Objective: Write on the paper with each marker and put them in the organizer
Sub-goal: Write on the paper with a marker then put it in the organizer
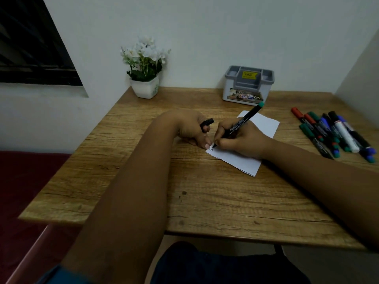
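One black marker (241, 123), teal end, tip on paper (242, 158).

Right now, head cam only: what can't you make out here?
- Marker tip and the writing under it: head view, covered by the right hand; only a few strokes show on the paper.
- Organizer compartments: head view, angle too shallow to see their floors.
- Its label text: too small and blurred.
- Black cap: mostly wrapped by the left hand fingers.
- Loose markers: overlapping, exact count unclear.
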Action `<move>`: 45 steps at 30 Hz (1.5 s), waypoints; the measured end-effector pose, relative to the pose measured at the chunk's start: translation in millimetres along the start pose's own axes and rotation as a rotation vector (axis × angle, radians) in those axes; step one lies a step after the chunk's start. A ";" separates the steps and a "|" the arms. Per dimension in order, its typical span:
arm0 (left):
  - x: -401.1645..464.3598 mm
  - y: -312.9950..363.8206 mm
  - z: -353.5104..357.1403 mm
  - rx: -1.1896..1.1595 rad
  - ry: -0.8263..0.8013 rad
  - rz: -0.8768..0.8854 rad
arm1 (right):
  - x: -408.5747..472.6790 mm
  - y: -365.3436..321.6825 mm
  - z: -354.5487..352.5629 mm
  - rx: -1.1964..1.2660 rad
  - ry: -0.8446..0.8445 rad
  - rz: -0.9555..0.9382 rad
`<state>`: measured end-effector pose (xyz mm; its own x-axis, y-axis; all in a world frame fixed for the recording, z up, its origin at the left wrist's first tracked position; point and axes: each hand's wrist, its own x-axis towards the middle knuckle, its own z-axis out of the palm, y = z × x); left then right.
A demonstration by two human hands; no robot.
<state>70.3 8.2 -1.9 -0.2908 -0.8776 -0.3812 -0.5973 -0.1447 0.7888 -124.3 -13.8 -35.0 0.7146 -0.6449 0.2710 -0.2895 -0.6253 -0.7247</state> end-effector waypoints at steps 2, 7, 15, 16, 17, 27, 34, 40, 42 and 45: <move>-0.5 0.6 0.2 0.000 0.002 0.000 | 0.0 0.1 0.7 -0.030 -0.009 -0.016; -1.0 2.5 0.5 0.008 0.005 -0.008 | -0.8 0.7 0.6 -0.026 -0.008 -0.009; -3.6 3.3 0.6 0.040 0.030 -0.020 | 5.7 0.1 -8.3 0.206 0.082 0.088; -3.9 3.2 1.0 0.034 0.029 -0.021 | 5.1 0.7 -9.5 0.169 0.029 0.091; -4.0 3.2 1.0 0.025 0.027 -0.021 | 4.2 0.9 -10.4 0.142 -0.017 0.089; -2.0 3.1 4.5 -0.011 0.065 -0.030 | 0.5 2.3 -5.6 -0.004 -0.015 0.048; -0.7 3.3 2.7 0.015 0.063 -0.038 | 0.7 1.3 -6.1 -0.044 -0.033 0.037; -1.1 4.6 3.0 0.037 0.058 -0.032 | -0.4 2.1 -6.3 -0.040 -0.010 0.045; -1.7 5.3 3.2 0.053 0.067 -0.029 | -0.2 2.2 -4.7 -0.039 0.005 0.050; -2.3 5.9 2.9 0.047 0.060 -0.030 | 0.0 1.4 -4.3 -0.050 -0.008 0.058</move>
<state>65.3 10.7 2.3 -0.2279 -0.8990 -0.3741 -0.6398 -0.1513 0.7535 -127.5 -16.5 -33.3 0.7007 -0.6771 0.2248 -0.3613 -0.6085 -0.7065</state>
